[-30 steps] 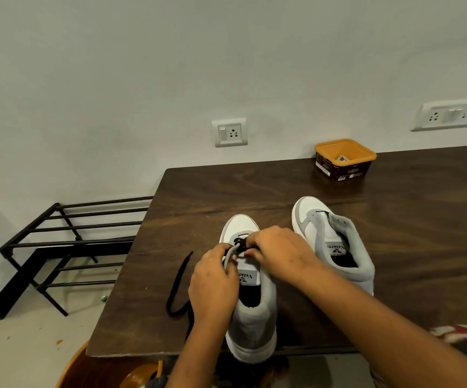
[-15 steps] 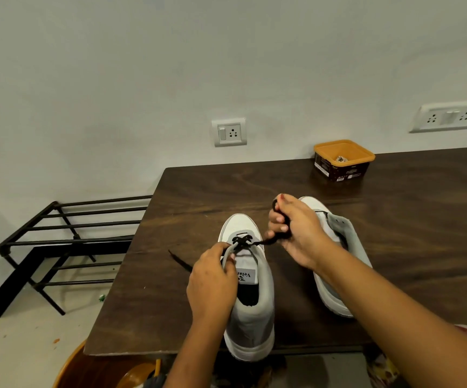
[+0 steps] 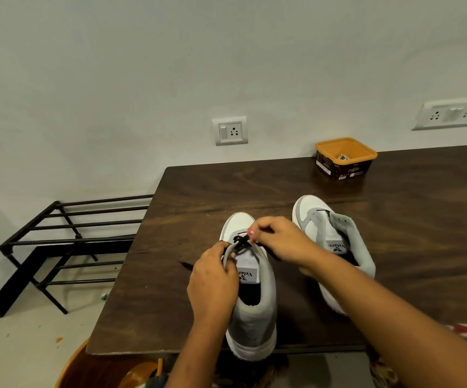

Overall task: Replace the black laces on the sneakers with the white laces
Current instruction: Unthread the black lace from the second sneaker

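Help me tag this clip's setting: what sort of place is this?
Probably a room in a home: a dark wooden table against a plain painted wall with plug sockets, and a black metal rack on the floor beside it.

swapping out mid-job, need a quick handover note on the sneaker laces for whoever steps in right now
Left hand: fingers grip the eyelet flap of the near sneaker, steadying it.
Right hand: pinches the black lace at the lowest eyelets, near the toe.
The lace's loose end lies on the table, left of that shoe. The far sneaker stands to the right and looks unlaced.
Done: upper eyelets of the near sneaker are free.
Left: pull out the last crossings, then thread white laces into both. No white laces are clearly in view; the orange tub holds something I can't identify.
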`<act>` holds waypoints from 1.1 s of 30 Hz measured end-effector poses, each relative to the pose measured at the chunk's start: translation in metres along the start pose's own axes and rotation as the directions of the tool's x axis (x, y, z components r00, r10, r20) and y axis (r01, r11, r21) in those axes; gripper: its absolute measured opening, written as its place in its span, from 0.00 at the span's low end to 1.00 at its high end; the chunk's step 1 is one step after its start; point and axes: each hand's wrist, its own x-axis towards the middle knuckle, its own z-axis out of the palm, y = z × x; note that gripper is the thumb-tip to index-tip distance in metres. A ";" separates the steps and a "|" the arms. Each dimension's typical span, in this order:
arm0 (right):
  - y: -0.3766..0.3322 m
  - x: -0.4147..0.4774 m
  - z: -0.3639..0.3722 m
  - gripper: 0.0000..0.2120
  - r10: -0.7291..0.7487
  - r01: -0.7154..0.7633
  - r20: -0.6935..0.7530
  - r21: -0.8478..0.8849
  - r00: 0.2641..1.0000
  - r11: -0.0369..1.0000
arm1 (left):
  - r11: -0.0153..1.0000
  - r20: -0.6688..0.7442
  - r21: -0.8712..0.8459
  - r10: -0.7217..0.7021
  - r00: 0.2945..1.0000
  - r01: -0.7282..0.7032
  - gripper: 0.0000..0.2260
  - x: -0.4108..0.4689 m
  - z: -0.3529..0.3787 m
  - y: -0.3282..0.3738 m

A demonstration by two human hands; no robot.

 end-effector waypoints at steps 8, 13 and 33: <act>-0.015 -0.001 -0.026 0.12 0.154 0.022 -0.070 0.956 0.986 0.293 | 1.000 -0.011 0.003 -0.007 1.000 0.007 0.08 0.002 0.002 -0.001; -0.011 -0.002 -0.025 0.14 0.134 -0.090 0.012 0.798 0.991 0.596 | 1.000 -0.012 0.009 -0.007 1.000 0.007 0.08 0.001 0.001 -0.002; -0.011 0.002 -0.030 0.13 0.181 0.020 -0.134 0.851 0.974 0.524 | 1.000 -0.045 -0.006 0.009 0.999 -0.009 0.08 0.003 0.002 -0.003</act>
